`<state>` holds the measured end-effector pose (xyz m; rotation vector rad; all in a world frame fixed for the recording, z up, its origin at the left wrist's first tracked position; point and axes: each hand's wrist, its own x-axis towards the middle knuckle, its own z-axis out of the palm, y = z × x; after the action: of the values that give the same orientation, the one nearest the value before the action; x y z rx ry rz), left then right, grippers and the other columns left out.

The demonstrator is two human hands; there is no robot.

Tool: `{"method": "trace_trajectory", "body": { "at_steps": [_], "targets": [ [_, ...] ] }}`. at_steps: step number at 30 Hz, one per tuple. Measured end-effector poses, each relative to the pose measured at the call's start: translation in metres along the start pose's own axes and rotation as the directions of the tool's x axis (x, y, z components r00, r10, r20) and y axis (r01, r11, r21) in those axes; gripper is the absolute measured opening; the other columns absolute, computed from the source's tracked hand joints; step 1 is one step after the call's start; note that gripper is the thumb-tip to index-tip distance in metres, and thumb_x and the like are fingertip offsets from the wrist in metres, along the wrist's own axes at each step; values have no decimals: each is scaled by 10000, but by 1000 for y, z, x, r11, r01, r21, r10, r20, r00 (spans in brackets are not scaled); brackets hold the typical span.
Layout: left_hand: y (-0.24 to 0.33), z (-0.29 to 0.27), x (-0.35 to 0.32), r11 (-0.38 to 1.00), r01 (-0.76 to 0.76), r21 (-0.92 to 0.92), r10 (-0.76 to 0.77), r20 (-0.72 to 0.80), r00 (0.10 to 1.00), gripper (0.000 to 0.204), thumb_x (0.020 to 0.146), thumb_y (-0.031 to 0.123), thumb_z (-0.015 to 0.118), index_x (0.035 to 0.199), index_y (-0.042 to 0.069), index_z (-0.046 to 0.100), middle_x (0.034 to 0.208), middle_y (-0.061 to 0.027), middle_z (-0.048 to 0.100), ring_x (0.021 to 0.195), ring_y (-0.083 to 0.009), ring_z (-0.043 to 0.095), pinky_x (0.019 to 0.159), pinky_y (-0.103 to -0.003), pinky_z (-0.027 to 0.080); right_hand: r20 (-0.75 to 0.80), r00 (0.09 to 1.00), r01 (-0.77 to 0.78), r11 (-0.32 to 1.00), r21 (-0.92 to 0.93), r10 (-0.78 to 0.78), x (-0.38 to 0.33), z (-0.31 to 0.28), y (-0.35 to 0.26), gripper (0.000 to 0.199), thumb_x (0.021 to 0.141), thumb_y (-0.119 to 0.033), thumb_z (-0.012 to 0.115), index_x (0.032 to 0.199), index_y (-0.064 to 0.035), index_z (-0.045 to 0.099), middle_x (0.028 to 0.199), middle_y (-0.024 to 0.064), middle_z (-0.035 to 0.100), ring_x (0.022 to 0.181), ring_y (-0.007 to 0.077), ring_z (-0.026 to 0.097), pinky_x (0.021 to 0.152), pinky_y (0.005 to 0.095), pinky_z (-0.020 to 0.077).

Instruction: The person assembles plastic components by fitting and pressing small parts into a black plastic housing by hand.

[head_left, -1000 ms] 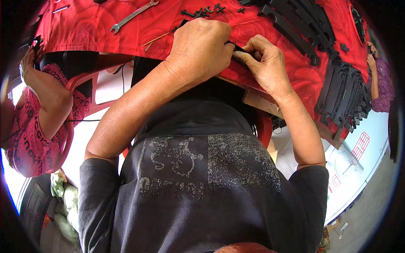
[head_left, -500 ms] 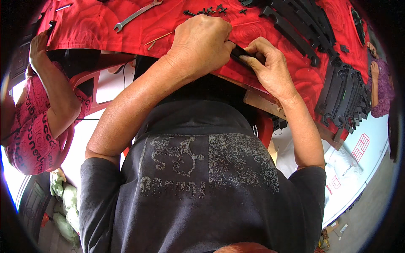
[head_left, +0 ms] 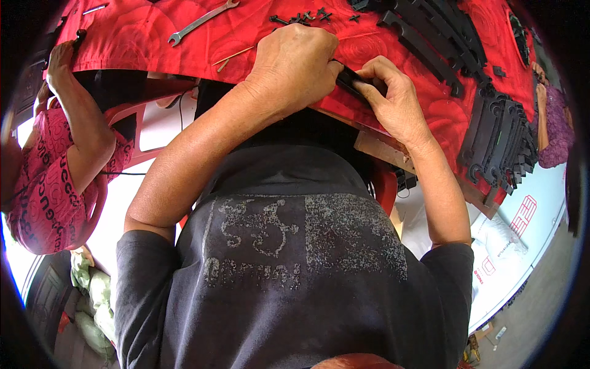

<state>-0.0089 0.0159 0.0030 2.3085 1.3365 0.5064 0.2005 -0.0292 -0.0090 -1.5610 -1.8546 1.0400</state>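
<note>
A black, narrow plastic-looking part [head_left: 349, 79] lies between my hands at the near edge of the red-covered table [head_left: 141, 43]. My left hand [head_left: 294, 64] is closed in a fist at the part's left end, and its fingertips are hidden beneath the knuckles. With thumb and bent fingers, my right hand [head_left: 388, 92] pinches the same part from the right. Just beyond my left hand are several small black cross-shaped pieces [head_left: 301, 16]. Two thin sticks [head_left: 230, 58] rest to the left of that hand.
An open-ended wrench [head_left: 203, 23] lies at the far left of the cloth. Long black parts [head_left: 430, 43] are heaped at the far right, and a stack of black brackets [head_left: 501, 138] sits at the right edge. One person [head_left: 61, 166] sits at left, another [head_left: 553, 123] at far right.
My hands hold nearly the same place and grip on the black part. At the left, the other person's arm has shifted slightly.
</note>
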Motion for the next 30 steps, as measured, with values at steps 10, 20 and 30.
{"method": "trace_trajectory", "body": {
  "at_steps": [10,20,30],
  "targets": [
    [2,1,-2,1000,10,13,-10,3,1000,263,827,284,741,773,34,681,687,-180,664,706,-385,685,646,-492,527,-33,999,-21,999,-39,19,-2,3,0,135,859,-71,719,962,9,685,928,126,670,881,266,693,798,353,524],
    [8,1,-2,999,31,33,-32,23,999,259,829,270,735,744,39,653,672,-180,653,706,-394,680,645,-497,530,-33,999,-33,999,-33,32,0,4,0,132,845,-79,728,939,-1,679,895,116,656,810,255,670,743,353,514],
    [14,5,-2,997,22,71,-25,32,999,227,823,254,711,747,46,661,685,-183,661,728,-400,688,659,-512,541,-18,996,-86,996,-18,86,2,5,-3,171,833,-116,791,886,3,680,829,71,632,687,159,611,648,304,490]
  ]
}}
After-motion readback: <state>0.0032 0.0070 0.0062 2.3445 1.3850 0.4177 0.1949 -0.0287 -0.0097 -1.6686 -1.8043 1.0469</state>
